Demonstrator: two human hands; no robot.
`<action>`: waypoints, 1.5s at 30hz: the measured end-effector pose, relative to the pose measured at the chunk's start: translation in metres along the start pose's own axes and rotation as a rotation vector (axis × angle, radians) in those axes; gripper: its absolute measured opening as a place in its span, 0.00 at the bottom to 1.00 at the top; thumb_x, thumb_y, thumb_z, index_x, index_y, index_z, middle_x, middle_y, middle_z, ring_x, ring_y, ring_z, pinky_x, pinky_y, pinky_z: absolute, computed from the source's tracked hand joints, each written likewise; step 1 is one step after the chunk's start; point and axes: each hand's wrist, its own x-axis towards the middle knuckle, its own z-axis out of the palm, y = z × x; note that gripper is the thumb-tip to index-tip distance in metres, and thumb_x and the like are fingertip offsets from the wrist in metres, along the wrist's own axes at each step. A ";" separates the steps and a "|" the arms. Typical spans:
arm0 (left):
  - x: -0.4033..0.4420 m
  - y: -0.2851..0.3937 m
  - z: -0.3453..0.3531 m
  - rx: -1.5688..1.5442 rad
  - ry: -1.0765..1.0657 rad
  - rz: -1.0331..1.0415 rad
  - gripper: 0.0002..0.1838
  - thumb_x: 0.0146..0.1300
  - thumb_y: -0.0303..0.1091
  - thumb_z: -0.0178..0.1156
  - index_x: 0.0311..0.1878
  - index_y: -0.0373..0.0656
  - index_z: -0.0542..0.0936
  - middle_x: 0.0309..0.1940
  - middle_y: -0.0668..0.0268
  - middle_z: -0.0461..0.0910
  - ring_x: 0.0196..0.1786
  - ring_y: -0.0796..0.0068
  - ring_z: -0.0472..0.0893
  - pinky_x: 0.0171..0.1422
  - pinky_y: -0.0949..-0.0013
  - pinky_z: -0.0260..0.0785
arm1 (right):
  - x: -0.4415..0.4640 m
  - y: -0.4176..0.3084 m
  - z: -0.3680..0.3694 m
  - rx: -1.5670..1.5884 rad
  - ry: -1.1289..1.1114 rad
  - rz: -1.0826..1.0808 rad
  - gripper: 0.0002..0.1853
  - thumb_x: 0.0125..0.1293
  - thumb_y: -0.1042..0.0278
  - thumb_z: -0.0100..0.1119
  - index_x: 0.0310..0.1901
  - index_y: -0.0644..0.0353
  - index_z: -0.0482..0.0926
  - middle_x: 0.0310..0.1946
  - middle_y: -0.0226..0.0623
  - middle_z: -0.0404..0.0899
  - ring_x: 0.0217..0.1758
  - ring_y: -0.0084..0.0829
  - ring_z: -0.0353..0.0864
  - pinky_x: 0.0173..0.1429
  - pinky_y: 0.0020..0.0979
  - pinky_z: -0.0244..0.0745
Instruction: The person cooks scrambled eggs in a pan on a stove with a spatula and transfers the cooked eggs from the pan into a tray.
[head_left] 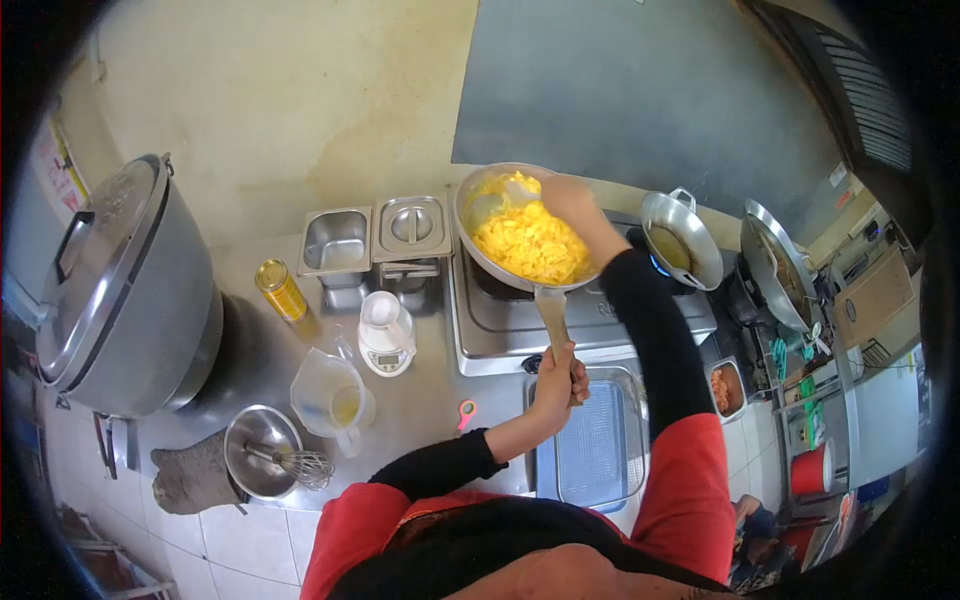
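Right hand (pixel 570 200) blurred, hiding handle of utensil (pixel 522 188); scale display (pixel 390 361) too small to read

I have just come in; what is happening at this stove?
A person's left hand grips the handle of a frying pan over the stove. Their right hand holds a partly hidden utensil in yellow food that looks like scrambled egg. To the right, a metal pan with yellowish liquid sits above a blue flame.
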 end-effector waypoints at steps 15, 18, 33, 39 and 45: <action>0.005 0.000 -0.006 -0.008 -0.099 -0.042 0.12 0.63 0.43 0.48 0.36 0.50 0.57 0.19 0.69 0.61 0.15 0.81 0.60 0.16 0.76 0.55 | -0.027 -0.079 0.017 0.141 -0.185 -0.036 0.09 0.50 0.72 0.48 0.23 0.65 0.78 0.24 0.50 0.77 0.29 0.44 0.79 0.34 0.41 0.73; 0.003 0.001 -0.002 0.002 -0.080 0.005 0.12 0.63 0.43 0.48 0.36 0.49 0.58 0.19 0.69 0.62 0.14 0.81 0.60 0.16 0.76 0.55 | -0.015 -0.037 0.053 -0.032 -0.051 0.006 0.08 0.49 0.70 0.50 0.25 0.62 0.79 0.26 0.46 0.79 0.29 0.38 0.80 0.31 0.36 0.74; 0.003 0.001 -0.001 -0.047 -0.068 -0.057 0.11 0.64 0.43 0.47 0.36 0.50 0.58 0.18 0.69 0.61 0.14 0.81 0.59 0.15 0.75 0.53 | -0.111 -0.038 -0.036 -0.233 -0.199 -0.247 0.07 0.51 0.68 0.50 0.29 0.57 0.77 0.21 0.40 0.77 0.25 0.36 0.79 0.30 0.37 0.74; 0.002 -0.001 -0.002 -0.001 -0.049 0.019 0.11 0.63 0.43 0.47 0.39 0.49 0.60 0.18 0.69 0.61 0.14 0.81 0.59 0.15 0.75 0.53 | -0.041 0.022 0.009 -0.255 -0.027 0.036 0.08 0.52 0.69 0.50 0.26 0.57 0.80 0.23 0.39 0.79 0.28 0.34 0.81 0.29 0.34 0.74; 0.003 0.003 -0.002 -0.023 -0.065 -0.065 0.11 0.63 0.43 0.47 0.36 0.49 0.57 0.19 0.69 0.61 0.15 0.81 0.59 0.16 0.75 0.53 | -0.064 0.040 -0.122 -0.283 -0.340 -0.047 0.10 0.50 0.66 0.51 0.29 0.60 0.80 0.27 0.42 0.80 0.31 0.39 0.80 0.33 0.37 0.74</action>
